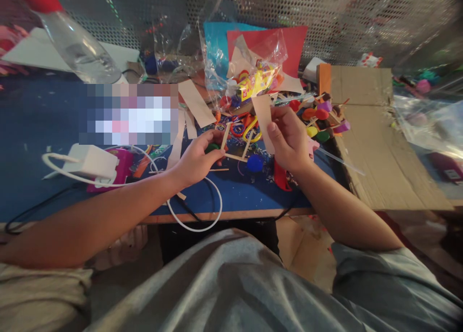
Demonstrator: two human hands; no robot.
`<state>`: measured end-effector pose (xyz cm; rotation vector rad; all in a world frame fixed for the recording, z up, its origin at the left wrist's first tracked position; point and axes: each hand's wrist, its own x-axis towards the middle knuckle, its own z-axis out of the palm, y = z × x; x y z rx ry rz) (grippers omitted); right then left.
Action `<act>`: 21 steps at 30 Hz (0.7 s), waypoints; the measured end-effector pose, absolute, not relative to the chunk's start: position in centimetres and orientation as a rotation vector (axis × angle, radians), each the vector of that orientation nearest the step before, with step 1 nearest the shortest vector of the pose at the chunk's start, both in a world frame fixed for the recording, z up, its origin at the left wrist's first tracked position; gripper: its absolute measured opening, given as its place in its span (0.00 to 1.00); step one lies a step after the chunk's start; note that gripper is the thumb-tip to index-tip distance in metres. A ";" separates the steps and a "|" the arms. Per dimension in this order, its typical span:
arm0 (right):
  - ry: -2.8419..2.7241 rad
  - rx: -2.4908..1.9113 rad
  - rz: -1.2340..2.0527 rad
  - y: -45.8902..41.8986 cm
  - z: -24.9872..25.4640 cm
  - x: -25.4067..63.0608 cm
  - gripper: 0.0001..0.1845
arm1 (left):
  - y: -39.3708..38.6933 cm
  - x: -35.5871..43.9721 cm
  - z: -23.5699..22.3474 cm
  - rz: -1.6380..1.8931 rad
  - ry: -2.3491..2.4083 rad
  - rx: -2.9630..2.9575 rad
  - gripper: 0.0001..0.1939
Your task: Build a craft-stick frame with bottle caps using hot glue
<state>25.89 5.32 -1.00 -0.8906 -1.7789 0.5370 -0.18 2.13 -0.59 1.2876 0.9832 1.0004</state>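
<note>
Right now, your beige paper strip (263,124) stands tilted at the centre of the frame, its lower part pinched between the thumb and fingers of your right hand (291,141), its top reaching above them. Just left, your left hand (198,159) pinches one end of a thin wooden stick frame (237,157) between thumb and fingers; the rest extends right of the fingertips, towards a blue lump (255,163). Below, the blue table (246,194) gives you a narrow stretch before its front edge, with a white cable (221,204) looping over that edge. Flat cardboard (376,148) borders your right side; coloured craft bits crowd behind your hands. The yellow packet (255,83) at upper centre carries printing too blurred to read.
</note>
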 end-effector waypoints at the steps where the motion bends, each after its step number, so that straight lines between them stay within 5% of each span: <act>1: -1.774 -0.882 0.549 5.4 -1.1 25.9 0.20 | 2.1 -0.1 -0.4 1.000 0.990 1.272 0.16; 14: -1.701 -0.856 0.506 4.9 -0.5 25.6 0.18 | 2.2 0.0 -0.5 1.080 0.987 1.161 0.12; 21: -1.684 -0.750 0.363 5.0 0.3 25.7 0.19 | 2.1 0.5 0.1 1.101 0.976 1.034 0.19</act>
